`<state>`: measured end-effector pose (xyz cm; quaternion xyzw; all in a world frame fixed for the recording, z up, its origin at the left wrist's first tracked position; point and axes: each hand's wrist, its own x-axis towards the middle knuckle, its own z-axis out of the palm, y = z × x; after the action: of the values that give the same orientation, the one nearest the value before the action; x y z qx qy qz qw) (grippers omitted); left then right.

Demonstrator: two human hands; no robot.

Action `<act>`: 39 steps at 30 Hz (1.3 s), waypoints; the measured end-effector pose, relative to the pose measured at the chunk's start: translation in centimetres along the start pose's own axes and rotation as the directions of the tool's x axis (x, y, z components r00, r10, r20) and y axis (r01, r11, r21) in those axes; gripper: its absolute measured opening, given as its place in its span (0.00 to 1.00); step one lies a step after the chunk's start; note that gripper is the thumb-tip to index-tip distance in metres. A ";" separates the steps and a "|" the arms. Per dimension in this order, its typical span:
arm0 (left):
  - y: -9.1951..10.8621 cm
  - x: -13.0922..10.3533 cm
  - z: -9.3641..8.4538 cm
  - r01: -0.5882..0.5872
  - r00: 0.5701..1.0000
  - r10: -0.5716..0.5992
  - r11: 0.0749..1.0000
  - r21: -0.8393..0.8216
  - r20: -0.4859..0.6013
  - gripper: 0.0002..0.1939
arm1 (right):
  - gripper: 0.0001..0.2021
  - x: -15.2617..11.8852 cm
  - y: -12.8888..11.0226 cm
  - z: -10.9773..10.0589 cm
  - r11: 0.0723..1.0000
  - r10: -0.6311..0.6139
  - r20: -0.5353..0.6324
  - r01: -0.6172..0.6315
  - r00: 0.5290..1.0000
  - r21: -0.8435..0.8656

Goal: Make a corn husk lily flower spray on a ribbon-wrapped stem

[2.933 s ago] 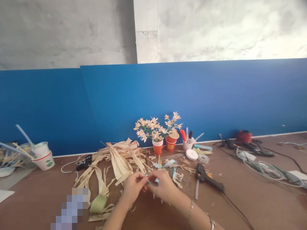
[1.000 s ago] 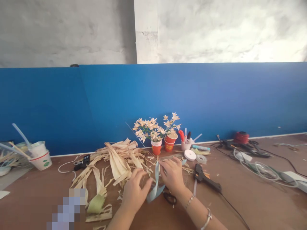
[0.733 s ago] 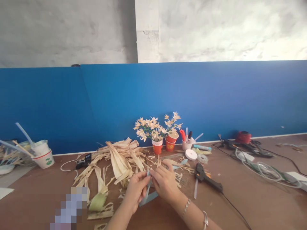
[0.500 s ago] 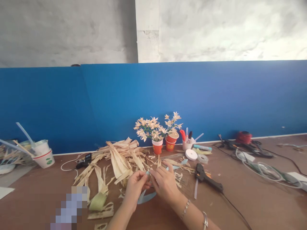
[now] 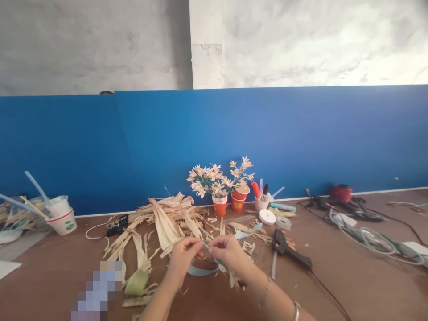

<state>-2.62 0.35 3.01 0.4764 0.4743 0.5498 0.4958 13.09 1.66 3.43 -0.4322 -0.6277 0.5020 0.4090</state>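
My left hand (image 5: 184,257) and my right hand (image 5: 230,255) meet above the table with their fingertips pinched close together. Between them runs a narrow light blue strip (image 5: 205,244), gripped by both. A wider loop of light blue ribbon (image 5: 201,271) curves below the hands; whether it is the same piece I cannot tell. Under my right hand hang pale petal-like husk pieces (image 5: 234,280), partly hidden by the wrist. Just behind the hands spreads a pile of dried corn husks (image 5: 167,223).
Husk flowers (image 5: 214,178) stand in red paper cups (image 5: 220,207) at the back. A glue gun (image 5: 289,249) with a cord lies right of the hands, near a white tape roll (image 5: 267,216). Cables (image 5: 374,240) lie farther right. A white cup (image 5: 62,221) stands at left.
My right hand has turned and lowered its raised fingers into a pinch on the strip. Petal-like husk pieces now show under its wrist. The blue loop has shifted slightly left.
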 end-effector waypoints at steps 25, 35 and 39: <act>0.0 -0.4 -0.2 -0.034 0.998 0.036 0.999 -0.029 0.058 0.12 | 0.11 -0.1 -0.4 0.0 0.998 0.055 0.089 -0.057 0.995 0.024; -0.2 -0.2 -0.2 -0.018 0.998 0.017 1.000 0.009 0.064 0.12 | 0.06 -0.3 0.4 0.3 0.861 -0.251 0.009 0.228 0.968 -0.455; -0.1 -0.2 -0.2 -0.019 0.998 0.018 1.000 0.017 0.053 0.13 | 0.06 -0.6 0.2 0.5 0.717 -0.435 0.002 0.348 0.900 -0.604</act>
<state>-2.84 0.18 2.90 0.4994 0.4615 0.5373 0.4990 12.82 0.94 3.09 -0.4288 -0.7987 0.1516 0.3940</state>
